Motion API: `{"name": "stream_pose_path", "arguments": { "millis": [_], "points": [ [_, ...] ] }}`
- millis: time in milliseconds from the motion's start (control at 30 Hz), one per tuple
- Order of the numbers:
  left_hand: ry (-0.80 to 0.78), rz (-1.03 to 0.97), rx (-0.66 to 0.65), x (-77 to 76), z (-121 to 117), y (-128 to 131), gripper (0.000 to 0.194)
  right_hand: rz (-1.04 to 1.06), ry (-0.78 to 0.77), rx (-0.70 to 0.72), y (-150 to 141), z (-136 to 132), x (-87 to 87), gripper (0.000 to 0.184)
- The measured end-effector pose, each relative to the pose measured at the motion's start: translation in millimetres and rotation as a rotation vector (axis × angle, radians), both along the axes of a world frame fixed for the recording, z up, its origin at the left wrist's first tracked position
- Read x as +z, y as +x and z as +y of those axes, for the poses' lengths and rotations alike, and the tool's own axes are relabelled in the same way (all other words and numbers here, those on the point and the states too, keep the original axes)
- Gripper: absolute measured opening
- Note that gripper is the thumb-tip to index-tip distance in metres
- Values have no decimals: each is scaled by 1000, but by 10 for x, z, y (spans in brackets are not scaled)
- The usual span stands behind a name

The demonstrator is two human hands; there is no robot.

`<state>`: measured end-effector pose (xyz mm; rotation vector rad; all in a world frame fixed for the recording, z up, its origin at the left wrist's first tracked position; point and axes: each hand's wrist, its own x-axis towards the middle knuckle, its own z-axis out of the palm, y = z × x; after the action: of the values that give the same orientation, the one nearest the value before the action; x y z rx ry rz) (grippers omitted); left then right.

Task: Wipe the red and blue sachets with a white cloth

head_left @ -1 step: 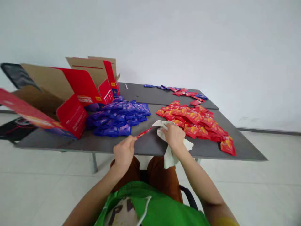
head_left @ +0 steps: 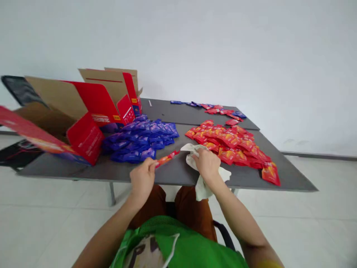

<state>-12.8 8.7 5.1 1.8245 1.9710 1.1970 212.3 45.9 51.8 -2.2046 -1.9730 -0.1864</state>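
Room: white wall (head_left: 223, 48) fills the back, pale tiled floor (head_left: 306, 227) runs under everything, and you sit facing the wall.

Tabletop: dark grey tabletop (head_left: 173, 175) on metal legs, with a seam across it, in front of you.

Box: big opened cardboard carton (head_left: 95, 100), red outside and kraft brown inside, flaps spread, lying on its side at the left end of the tabletop, touching the blue pile.

Blue pile: heap of blue sachets (head_left: 136, 141), left of centre, just right of the carton.

Red pile: heap of red sachets (head_left: 231, 145), right of centre, well spread out, a gap of bare tabletop between it and the blue heap.

Far row: loose mix of red and blue sachets (head_left: 214, 108) along the far side, past the seam.

You: brown trousers (head_left: 192, 212) and a green top (head_left: 195, 245) show below the front edge.

Left hand: your left hand (head_left: 142, 178) is over the front of the tabletop, just in front of the blue heap.

Left grip: fingers and thumb pressed together, pinching one end of a red packet (head_left: 166, 159).

Packet: narrow, seen nearly edge-on, pointing up and right, off the tabletop as far as you can tell, between the blue heap and the cloth.

Right hand: your right hand (head_left: 205, 163) is just left of the red heap.

Right grip: fingers curled down, clutching a crumpled white cloth (head_left: 201, 190) that hangs over the front edge.
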Motion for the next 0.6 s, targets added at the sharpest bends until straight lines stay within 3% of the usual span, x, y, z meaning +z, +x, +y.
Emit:
{"name": "stream_pose_path", "arguments": {
  "millis": [133,233,333,400,600],
  "points": [
    [-49,-546,-23,261,331,-305,16,3,-75,65,-99,-172,-141,20],
    [-161,-952,-71,537,557,-195,26,-5,-78,117,-266,-214,-275,13],
    [-292,-1088,-181,803,808,157,22,1,-35,150,-411,-184,-362,19],
    [-298,-1157,-226,933,999,473,23,7,-16,158,-464,-140,-385,21],
    [-310,-1279,-305,1123,1518,1616,24,58,-11,122,-466,-36,-436,19]
  ]
}}
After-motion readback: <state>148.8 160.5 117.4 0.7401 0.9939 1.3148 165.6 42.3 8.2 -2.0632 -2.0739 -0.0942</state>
